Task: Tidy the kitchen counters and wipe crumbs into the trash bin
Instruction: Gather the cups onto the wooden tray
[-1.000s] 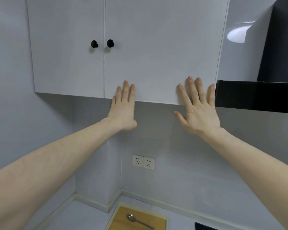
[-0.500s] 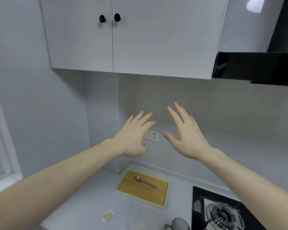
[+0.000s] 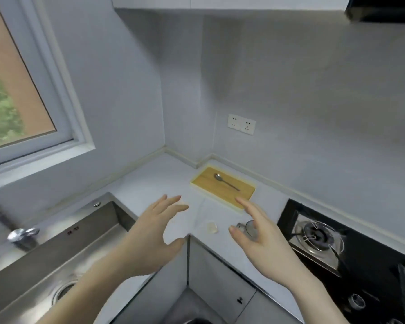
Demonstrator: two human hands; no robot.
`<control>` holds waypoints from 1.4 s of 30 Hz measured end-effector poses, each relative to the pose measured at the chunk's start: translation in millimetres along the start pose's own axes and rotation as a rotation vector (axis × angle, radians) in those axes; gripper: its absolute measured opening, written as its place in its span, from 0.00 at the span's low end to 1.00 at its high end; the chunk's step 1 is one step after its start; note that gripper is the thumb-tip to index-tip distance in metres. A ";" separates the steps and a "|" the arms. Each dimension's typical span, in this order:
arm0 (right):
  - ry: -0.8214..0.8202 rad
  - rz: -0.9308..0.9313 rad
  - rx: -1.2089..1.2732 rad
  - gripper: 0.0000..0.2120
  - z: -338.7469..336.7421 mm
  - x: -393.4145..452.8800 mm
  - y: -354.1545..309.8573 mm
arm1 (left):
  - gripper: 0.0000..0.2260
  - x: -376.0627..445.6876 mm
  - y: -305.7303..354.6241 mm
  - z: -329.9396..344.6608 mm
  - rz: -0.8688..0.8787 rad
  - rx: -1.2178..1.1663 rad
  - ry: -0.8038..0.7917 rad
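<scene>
two open hands [image 3: 150, 239] [image 3: 264, 244] hover above one spoon [image 3: 226, 181] on one board [image 3: 222, 189]

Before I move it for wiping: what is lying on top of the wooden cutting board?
One metal spoon lies on the wooden cutting board, bowl toward the wall corner. The rest of the board's visible surface is bare. The right hand's fingers cover its near corner, so that spot cannot be checked.

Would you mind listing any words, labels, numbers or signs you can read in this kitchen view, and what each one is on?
No text is readable here.
Small red marks on the sink rim: too blurred to read.
Wall socket: only pin holes show, no lettering.
Stove: no label can be made out.
</scene>
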State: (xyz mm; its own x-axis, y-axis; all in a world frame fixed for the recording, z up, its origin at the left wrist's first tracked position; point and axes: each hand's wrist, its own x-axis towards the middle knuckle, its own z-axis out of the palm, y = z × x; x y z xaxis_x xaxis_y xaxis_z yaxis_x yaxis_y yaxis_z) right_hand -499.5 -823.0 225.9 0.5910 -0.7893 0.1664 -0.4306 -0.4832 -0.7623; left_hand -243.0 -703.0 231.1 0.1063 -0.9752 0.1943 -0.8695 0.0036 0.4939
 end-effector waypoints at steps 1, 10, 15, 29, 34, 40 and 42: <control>-0.033 0.006 0.026 0.27 5.3 -11.1 1.6 | 0.27 -22.6 0.4 6.6 -0.052 -0.012 0.021; -0.389 -0.087 0.083 0.27 85.5 -57.7 -16.3 | 0.26 -228.9 -2.0 25.7 -0.554 0.022 0.124; -0.566 -0.195 0.101 0.27 133.2 -67.4 -50.3 | 0.26 -306.9 -1.3 11.7 -0.728 0.035 0.199; -0.762 -0.365 0.080 0.26 246.7 -82.2 -134.3 | 0.28 -380.8 -44.1 -19.7 -0.860 0.014 0.347; -0.768 -0.351 0.073 0.25 309.4 -87.9 -177.1 | 0.28 -426.5 -100.6 -50.5 -0.891 -0.033 0.311; -0.784 -0.308 0.070 0.26 403.1 -103.5 -228.3 | 0.24 -517.6 -217.7 -92.9 -1.080 -0.023 0.284; -0.796 -0.298 0.051 0.26 427.9 -106.4 -239.6 | 0.25 -549.0 -257.1 -99.0 -1.177 -0.028 0.279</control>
State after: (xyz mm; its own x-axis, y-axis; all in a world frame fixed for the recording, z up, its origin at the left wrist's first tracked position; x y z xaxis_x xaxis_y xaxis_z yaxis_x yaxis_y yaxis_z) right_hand -167.3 -461.1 123.3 0.9865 -0.1207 -0.1106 -0.1611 -0.5956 -0.7870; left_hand -30.1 -146.7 81.2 0.9289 -0.3033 -0.2125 -0.1599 -0.8460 0.5086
